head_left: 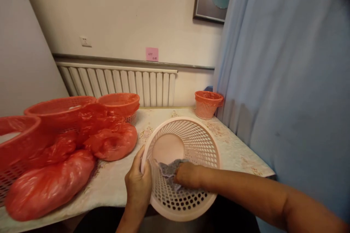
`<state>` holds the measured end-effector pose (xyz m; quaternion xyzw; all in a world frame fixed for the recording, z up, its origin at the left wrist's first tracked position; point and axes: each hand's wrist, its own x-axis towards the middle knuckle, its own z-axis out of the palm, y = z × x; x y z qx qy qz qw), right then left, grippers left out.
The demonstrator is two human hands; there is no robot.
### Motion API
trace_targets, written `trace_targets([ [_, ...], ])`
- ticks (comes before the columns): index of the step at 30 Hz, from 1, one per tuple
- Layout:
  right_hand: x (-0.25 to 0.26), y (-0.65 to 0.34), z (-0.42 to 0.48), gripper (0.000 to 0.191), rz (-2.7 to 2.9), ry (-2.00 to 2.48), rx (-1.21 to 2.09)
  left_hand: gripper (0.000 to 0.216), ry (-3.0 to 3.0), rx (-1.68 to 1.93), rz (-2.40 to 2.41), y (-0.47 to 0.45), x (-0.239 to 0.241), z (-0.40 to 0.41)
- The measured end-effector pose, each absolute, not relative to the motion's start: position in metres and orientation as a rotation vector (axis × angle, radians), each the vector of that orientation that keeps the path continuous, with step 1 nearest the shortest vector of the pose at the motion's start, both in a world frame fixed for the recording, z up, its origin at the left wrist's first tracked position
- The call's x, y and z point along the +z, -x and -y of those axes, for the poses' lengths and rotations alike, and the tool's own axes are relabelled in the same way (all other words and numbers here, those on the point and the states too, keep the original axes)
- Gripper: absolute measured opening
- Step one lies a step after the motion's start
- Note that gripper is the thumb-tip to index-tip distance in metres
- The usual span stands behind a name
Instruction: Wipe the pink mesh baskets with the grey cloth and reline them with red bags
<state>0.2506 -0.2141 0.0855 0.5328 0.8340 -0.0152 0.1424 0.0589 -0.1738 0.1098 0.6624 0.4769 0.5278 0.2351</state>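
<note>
A pale pink perforated plastic basket (201, 142) lies tilted at the table's front edge, its mouth facing me. My left hand (139, 178) grips its rim on the left side, thumb inside and fingers around the outside. Inside the basket my right hand (188, 175) is closed on a crumpled grey cloth (170, 170), pressed against the lower inner wall. The cloth has a lighter edge. Part of it is hidden under my right fingers.
On the left stand several baskets lined with red plastic bags (62, 105), with two full-looking red bags (54, 185) before them. A smaller red-lined basket (207, 107) stands at the back right. A blue curtain (287, 80) hangs along the right, and a radiator (120, 80) lines the wall.
</note>
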Motion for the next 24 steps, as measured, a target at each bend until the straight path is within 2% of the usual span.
trace_targets([
  [1,0.089,-0.261,0.212,0.005,-2.345,-1.569,0.019,0.046,-1.821,1.452,-1.295,-0.061,0.11,0.175],
  [4,0.116,-0.286,0.195,0.012,-2.286,-1.729,0.179,0.045,-1.833,1.469,-1.246,-0.066,0.11,0.177],
  [7,0.145,-0.304,0.179,0.027,-2.317,-1.887,0.343,0.045,-1.855,1.484,-1.228,-0.069,0.11,0.177],
  [10,0.149,-0.311,0.175,0.034,-2.309,-2.047,0.346,0.045,-1.864,1.522,-1.244,-0.071,0.11,0.179],
  [12,0.134,-0.309,0.178,0.03,-2.262,-2.138,0.243,0.045,-1.882,1.541,-1.238,-0.073,0.11,0.181],
  [16,0.091,-0.284,0.188,0.009,-2.207,-2.225,-0.152,0.046,-1.916,1.56,-1.183,-0.078,0.112,0.185],
  [19,0.073,-0.251,0.189,0.013,-2.289,-2.259,-0.489,0.046,-1.902,1.558,-1.218,-0.079,0.112,0.183],
  [21,0.075,-0.229,0.185,0.009,-2.402,-2.327,-0.673,0.047,-1.906,1.549,-1.228,-0.079,0.111,0.182],
  [24,0.097,-0.211,0.175,0.024,-2.559,-2.503,-0.859,0.047,-1.906,1.538,-1.213,-0.078,0.109,0.182],
])
